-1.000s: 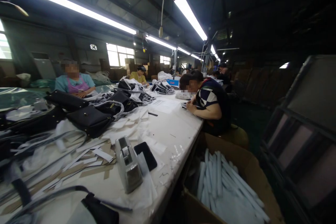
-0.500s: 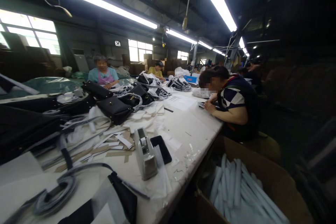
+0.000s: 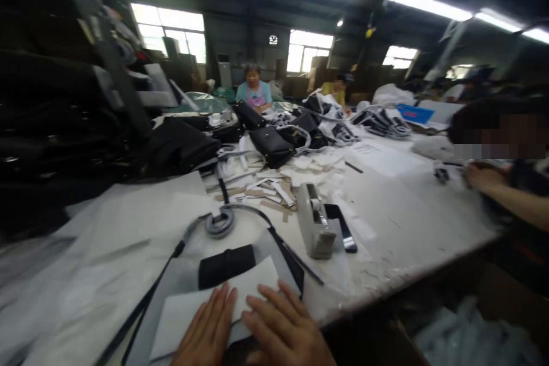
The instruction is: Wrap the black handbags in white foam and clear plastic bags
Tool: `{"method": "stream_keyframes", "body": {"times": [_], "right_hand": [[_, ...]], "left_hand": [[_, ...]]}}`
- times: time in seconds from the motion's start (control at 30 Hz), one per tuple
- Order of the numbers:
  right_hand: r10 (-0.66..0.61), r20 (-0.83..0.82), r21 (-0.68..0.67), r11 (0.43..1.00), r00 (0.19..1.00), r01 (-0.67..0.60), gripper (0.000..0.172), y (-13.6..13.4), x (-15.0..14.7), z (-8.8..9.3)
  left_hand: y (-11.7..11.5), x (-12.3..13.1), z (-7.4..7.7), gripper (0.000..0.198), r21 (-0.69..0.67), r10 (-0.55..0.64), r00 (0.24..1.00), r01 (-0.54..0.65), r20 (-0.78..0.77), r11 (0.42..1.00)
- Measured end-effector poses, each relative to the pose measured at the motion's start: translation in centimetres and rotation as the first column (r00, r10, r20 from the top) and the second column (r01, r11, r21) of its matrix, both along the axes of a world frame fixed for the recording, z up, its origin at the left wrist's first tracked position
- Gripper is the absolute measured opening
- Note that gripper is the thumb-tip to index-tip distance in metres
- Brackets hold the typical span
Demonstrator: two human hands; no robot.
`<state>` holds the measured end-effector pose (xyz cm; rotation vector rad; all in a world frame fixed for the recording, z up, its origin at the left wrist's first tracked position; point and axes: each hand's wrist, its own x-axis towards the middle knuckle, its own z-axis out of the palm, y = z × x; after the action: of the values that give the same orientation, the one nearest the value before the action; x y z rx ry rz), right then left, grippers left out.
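Sheet under fingers slants lengthwise, away rightward

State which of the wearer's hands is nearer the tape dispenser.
Right. The right hand lies on the white sheet, on the near side of the tape dispenser; the left hand lies on the same sheet, farther left.
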<state>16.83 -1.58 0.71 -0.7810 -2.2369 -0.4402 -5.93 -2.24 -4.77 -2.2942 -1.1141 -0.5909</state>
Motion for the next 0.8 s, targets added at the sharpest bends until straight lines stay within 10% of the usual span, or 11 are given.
{"method": "stream_keyframes", "body": {"times": [0.23, 0.4, 0.57, 0.8], "right_hand": [[0.065, 0.340, -0.162, 0.987, 0.938, -0.009, 0.041, 1.5, 1.1, 0.9], [0.173, 0.238, -0.352, 0.932, 0.956, -0.081, 0.039, 3.6, -0.6, 2.3], [0.149, 0.213, -0.563, 0.826, 0.966, -0.004, 0.035, 7.5, -4.0, 3.5], [0.171, 0.477, -0.792, 0.510, 0.862, 0.337, 0.064, 14.0, -5.5, 4.5]], "left_hand": [[-1.0, 1.4, 0.8, 0.045, -0.059, 0.135, 0.990, -0.132, 0.044, 0.989], [-0.6, 1.1, 0.3, 0.040, -0.051, 0.097, 0.992, -0.093, 0.083, 0.994], [-0.1, 1.4, -0.4, 0.040, 0.016, 0.088, 0.993, -0.090, 0.079, 0.996], [0.2, 2.9, -1.1, 0.044, 0.049, 0.174, 0.959, -0.190, 0.225, 0.981]]}}
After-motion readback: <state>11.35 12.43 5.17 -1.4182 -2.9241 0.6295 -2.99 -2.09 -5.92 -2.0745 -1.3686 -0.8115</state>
